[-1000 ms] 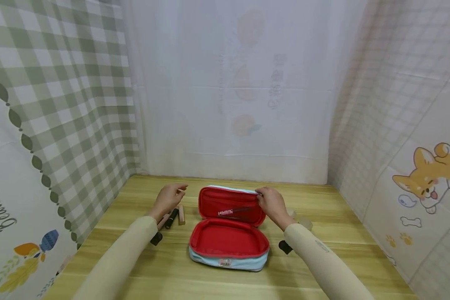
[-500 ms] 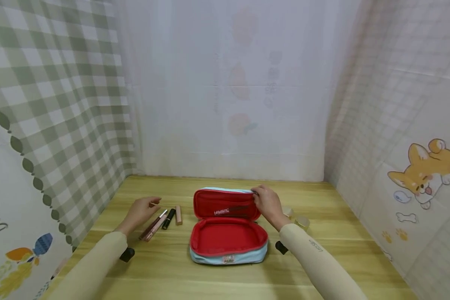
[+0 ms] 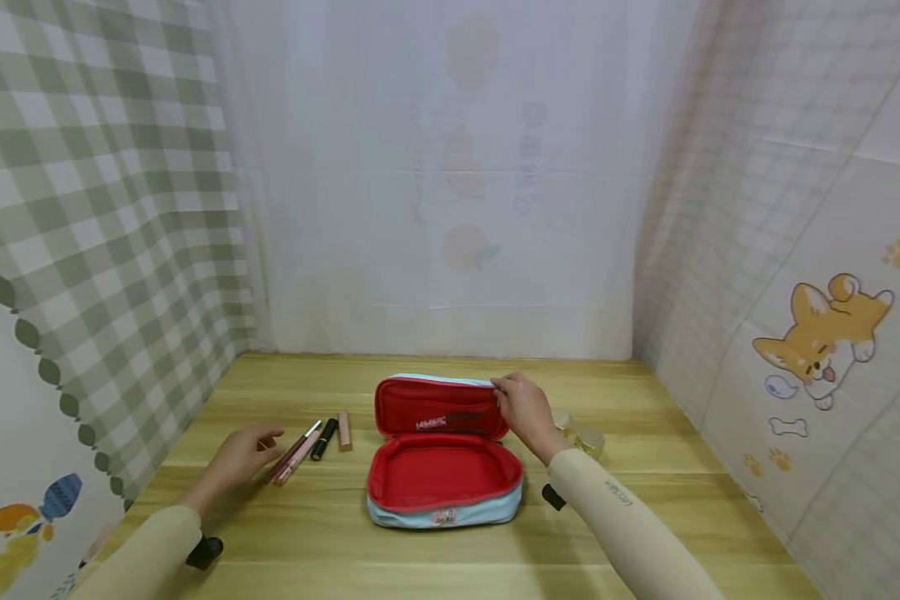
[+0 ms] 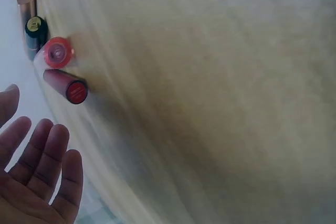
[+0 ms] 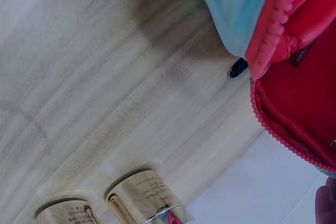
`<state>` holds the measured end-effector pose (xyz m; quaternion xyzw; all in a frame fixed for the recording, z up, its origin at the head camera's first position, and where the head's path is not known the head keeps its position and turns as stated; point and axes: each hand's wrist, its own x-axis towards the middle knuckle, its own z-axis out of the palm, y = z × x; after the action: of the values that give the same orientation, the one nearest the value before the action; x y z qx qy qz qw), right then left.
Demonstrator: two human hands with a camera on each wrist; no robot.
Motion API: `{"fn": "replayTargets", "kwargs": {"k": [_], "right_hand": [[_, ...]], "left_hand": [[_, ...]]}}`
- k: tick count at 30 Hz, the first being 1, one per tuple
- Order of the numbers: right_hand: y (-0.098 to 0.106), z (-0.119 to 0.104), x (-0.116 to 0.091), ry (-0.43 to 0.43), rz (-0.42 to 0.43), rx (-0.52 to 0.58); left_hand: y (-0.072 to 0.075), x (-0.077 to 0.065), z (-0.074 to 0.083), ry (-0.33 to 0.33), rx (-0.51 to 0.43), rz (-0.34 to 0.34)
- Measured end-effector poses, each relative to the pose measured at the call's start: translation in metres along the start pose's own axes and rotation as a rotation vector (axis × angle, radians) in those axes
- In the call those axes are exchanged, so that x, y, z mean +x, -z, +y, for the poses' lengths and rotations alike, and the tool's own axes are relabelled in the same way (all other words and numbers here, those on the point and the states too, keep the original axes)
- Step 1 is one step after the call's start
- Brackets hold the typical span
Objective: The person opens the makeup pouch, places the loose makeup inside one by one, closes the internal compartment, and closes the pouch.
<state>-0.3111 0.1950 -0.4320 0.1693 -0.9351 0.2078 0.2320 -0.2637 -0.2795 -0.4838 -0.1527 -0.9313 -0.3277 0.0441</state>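
A light-blue zippered pouch (image 3: 445,514) with red lining stands unzipped on the table, its lid raised. My right hand (image 3: 525,410) pinches the top right corner of that lid; only a bit of its fingers (image 5: 326,203) shows in the right wrist view. My left hand (image 3: 242,454) hovers beside a dark red tube (image 4: 65,86), fingers spread and loosely bent, holding nothing. Alongside lie a pink tube (image 3: 298,458) with a red end, a black tube (image 3: 324,439) and a rose-beige tube (image 3: 344,431). The lid's mesh pocket shows pink-and-white lettering (image 3: 431,423).
Two gold-coloured jars, a nearer jar (image 3: 589,443) and a farther jar (image 3: 562,422), stand right of the pouch behind the right wrist. Cloth curtains enclose the wooden table (image 3: 330,542) at the left, back and right.
My left hand has moved left and toward me, from above the tubes to their left side, uncovering them. The right hand keeps its hold on the lid. The head view has shifted slightly.
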Motion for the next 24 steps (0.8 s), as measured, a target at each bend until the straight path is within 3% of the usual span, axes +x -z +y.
{"fn": "replayTargets", "kwargs": {"k": [7,17,24], "right_hand": [[-0.001,-0.001,0.001,0.013,0.007,0.008],[-0.002,0.002,0.004,0.044,0.039,-0.012],[-0.004,0.004,0.006,0.052,0.043,-0.013]], "left_hand": [[-0.004,-0.008,-0.004,0.091,0.025,-0.030],[-0.007,-0.011,-0.002,0.063,0.059,-0.033],[-0.009,-0.012,0.000,0.071,0.132,-0.047]]}}
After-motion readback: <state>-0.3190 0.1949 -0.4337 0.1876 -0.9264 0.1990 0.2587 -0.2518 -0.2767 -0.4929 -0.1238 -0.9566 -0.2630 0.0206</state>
